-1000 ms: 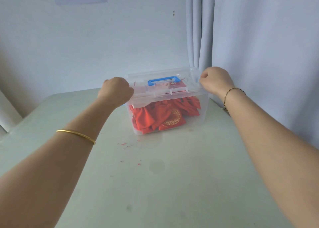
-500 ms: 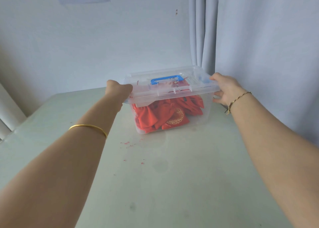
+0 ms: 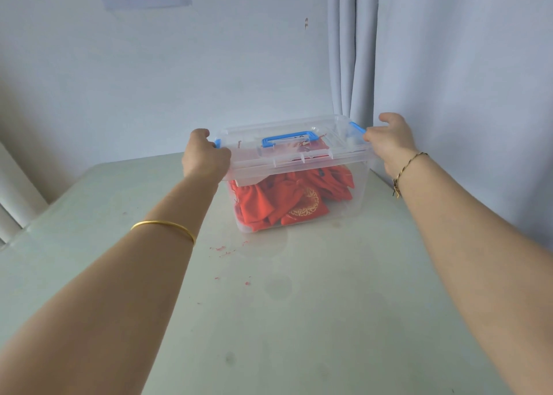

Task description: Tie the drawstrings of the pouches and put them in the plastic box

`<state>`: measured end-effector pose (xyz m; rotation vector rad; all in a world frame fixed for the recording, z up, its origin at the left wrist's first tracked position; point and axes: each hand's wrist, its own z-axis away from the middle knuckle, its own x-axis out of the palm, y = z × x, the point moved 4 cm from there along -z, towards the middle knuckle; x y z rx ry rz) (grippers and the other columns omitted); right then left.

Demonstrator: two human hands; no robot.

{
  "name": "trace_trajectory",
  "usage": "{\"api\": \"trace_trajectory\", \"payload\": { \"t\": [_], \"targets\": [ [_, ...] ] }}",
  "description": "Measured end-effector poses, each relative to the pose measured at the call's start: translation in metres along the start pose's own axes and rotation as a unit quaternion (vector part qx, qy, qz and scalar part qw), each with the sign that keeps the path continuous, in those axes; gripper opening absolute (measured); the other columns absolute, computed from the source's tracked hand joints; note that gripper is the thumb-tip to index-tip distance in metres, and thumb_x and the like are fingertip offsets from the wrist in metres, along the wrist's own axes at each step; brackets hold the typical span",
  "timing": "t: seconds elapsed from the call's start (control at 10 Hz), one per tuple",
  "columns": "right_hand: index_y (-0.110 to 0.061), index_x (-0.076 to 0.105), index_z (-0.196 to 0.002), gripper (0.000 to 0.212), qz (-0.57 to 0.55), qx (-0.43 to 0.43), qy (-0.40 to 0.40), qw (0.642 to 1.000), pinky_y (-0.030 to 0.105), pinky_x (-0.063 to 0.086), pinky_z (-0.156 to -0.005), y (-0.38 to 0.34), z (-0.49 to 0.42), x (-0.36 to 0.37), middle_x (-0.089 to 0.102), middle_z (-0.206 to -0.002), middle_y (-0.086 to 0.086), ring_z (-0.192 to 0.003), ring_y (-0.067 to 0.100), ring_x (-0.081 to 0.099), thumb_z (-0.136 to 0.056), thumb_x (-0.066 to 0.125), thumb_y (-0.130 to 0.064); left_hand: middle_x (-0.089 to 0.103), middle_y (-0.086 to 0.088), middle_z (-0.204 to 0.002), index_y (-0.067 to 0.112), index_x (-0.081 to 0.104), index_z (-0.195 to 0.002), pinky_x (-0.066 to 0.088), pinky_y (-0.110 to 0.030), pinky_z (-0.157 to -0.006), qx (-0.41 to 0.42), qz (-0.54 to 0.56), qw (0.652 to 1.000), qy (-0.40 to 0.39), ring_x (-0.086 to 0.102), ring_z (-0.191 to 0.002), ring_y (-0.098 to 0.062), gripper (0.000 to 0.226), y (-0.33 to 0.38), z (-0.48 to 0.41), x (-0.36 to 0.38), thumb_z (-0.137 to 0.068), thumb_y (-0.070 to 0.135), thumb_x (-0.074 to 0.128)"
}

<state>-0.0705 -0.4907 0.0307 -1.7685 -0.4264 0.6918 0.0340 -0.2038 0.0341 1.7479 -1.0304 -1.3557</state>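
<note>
A clear plastic box (image 3: 357,191) stands at the far end of the table, with its clear lid (image 3: 299,158) on and a blue handle (image 3: 289,139) on top. Several red pouches (image 3: 287,198) with gold print lie heaped inside. My left hand (image 3: 205,155) is curled around the blue latch (image 3: 217,143) at the box's left end. My right hand (image 3: 389,140) presses against the blue latch (image 3: 357,127) at the right end, thumb on it and fingers spread behind.
The pale green table (image 3: 284,305) stretches toward me, with small red thread scraps (image 3: 223,249) just in front of the box. A white wall (image 3: 179,80) stands behind and a grey curtain (image 3: 449,80) hangs close on the right.
Both hands came off the lid's top and slid down to the box's two ends. The blue side latches now show at my fingers. The box has stayed in place.
</note>
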Motion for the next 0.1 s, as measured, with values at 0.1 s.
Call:
{"api": "trace_trajectory", "payload": {
  "t": [0.1],
  "targets": [
    [-0.007,0.031,-0.14,0.055,-0.019,-0.044,0.024,0.999,0.024,0.041,-0.084,-0.0086,0.0021,-0.0068,0.049,-0.136,0.011,-0.113,0.021,0.052,-0.089,0.05,-0.013,0.044,-0.006,-0.14,0.018,0.03,-0.143,0.036,-0.027,-0.09,0.015,0.079,0.997,0.004,0.046,-0.124,-0.022,0.061,0.0034,0.0054,-0.0103,-0.088,0.016,0.057]
  ]
}}
